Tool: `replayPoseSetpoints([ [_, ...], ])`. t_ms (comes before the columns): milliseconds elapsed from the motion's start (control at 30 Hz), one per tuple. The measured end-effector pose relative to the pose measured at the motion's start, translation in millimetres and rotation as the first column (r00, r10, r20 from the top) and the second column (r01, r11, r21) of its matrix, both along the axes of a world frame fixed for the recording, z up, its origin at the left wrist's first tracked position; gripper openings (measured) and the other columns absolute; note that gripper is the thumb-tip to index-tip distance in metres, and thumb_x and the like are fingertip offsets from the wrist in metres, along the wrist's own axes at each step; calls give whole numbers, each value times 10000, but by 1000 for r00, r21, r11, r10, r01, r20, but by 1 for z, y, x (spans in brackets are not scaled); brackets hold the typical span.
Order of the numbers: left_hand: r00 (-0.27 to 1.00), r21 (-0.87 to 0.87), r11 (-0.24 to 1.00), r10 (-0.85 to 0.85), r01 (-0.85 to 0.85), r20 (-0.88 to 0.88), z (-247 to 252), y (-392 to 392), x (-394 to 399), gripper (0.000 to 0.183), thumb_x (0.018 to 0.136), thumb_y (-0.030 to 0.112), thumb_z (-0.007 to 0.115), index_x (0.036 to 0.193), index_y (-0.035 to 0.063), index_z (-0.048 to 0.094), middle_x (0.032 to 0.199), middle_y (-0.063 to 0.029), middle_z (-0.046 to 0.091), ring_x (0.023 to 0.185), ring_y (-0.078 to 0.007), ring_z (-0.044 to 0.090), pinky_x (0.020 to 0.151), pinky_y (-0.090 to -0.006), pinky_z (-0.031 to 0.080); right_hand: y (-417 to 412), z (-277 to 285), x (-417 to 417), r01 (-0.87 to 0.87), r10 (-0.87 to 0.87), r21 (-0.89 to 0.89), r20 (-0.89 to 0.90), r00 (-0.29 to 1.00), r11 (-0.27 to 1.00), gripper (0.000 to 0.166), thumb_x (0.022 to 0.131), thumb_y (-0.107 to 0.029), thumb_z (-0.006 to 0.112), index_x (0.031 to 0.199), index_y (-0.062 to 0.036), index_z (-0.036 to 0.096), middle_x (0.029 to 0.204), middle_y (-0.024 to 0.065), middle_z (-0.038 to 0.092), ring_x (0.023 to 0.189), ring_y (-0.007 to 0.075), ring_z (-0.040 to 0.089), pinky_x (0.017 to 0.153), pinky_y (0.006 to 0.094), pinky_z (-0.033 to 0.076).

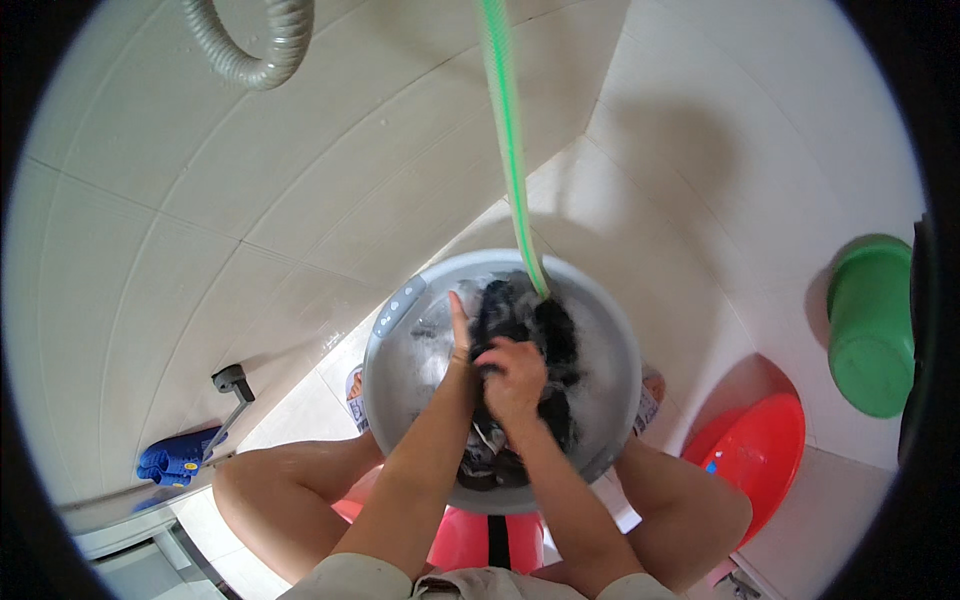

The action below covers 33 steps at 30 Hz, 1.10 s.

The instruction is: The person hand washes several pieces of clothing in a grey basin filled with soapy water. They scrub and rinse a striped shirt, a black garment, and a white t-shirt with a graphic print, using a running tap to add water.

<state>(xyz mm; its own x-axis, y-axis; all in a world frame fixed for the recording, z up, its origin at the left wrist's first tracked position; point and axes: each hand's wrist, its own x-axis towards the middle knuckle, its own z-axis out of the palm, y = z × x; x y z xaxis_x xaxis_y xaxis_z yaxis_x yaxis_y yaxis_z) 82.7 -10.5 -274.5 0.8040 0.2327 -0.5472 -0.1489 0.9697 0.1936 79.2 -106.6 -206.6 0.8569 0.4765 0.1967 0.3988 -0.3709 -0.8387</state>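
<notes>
A round grey plastic basin [615, 322] stands between the person's knees, with water and dark wet cloth [556, 337] in it. My left hand [460, 330] is held on edge against the dark cloth, its thumb or a finger pointing up the picture; whether it grips any cloth is hidden. Just to its right, my right hand [514, 375] is curled around a bunch of the dark cloth, slightly blurred. A clear hose with a green stripe [507, 135] hangs down into the basin, its end by the cloth above my hands.
A green plastic bucket [870, 337] is at the right wall, with a red basin [772, 450] tilted below it. Blue clogs [176, 457] rest at the left by a metal handle [238, 390]. A ribbed grey hose [262, 67] hangs upper left. Tiled walls enclose the spot.
</notes>
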Motion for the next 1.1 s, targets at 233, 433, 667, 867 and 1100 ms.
replayPoseSetpoints([
  [233, 962, -159, 987, 20, 25, 272, 87, -27, -26, 570, 785, 509, 439, 1132, 57, 468, 1028, -138, 536, 922, -257, 510, 828, -397, 416, 5, 74, -56, 88, -58, -96, 277, 959, 992, 324, 572, -251, 661, 881, -184, 588, 924, 83, 479, 801, 307, 452, 676, 407, 379],
  [433, 993, -4, 998, 63, -64, -96, 44, -18, -50, 505, 787, 424, 484, 1123, 47, 470, 989, -135, 550, 876, -244, 528, 783, -382, 438, 23, 26, -33, 193, -189, 9, 255, 948, 981, 217, 625, -191, 659, 797, -72, 603, 724, 125, 575, 611, 327, 550, 543, 376, 451],
  [667, 559, 623, 435, 282, 649, -780, 65, 6, -38, 437, 743, 275, 594, 1065, 12, 463, 929, -166, 557, 807, -310, 538, 713, -374, 430, -5, -43, 60, 222, -121, -487, 229, 966, 845, 263, 714, -279, 616, 911, -104, 600, 861, 115, 561, 833, 296, 529, 725, 411, 442],
  [867, 457, 192, -446, 624, 874, -634, -35, -33, -49, 476, 785, 372, 496, 1228, 243, 378, 1272, -230, 292, 1136, -394, 315, 903, -502, 276, -15, -80, 42, -122, 412, -793, 172, 895, 596, 302, 730, -283, 595, 1009, -169, 570, 1025, 115, 509, 918, 286, 490, 781, 423, 415],
  [1100, -70, 38, -786, -102, 617, -992, -50, 29, 0, 479, 781, 272, 471, 1199, 44, 421, 1195, -236, 405, 1085, -384, 404, 890, -498, 321, 16, -138, 57, -96, -93, -765, -200, 975, 637, 270, 779, -241, 459, 954, -97, 606, 1056, 157, 549, 995, 333, 504, 821, 434, 414],
])
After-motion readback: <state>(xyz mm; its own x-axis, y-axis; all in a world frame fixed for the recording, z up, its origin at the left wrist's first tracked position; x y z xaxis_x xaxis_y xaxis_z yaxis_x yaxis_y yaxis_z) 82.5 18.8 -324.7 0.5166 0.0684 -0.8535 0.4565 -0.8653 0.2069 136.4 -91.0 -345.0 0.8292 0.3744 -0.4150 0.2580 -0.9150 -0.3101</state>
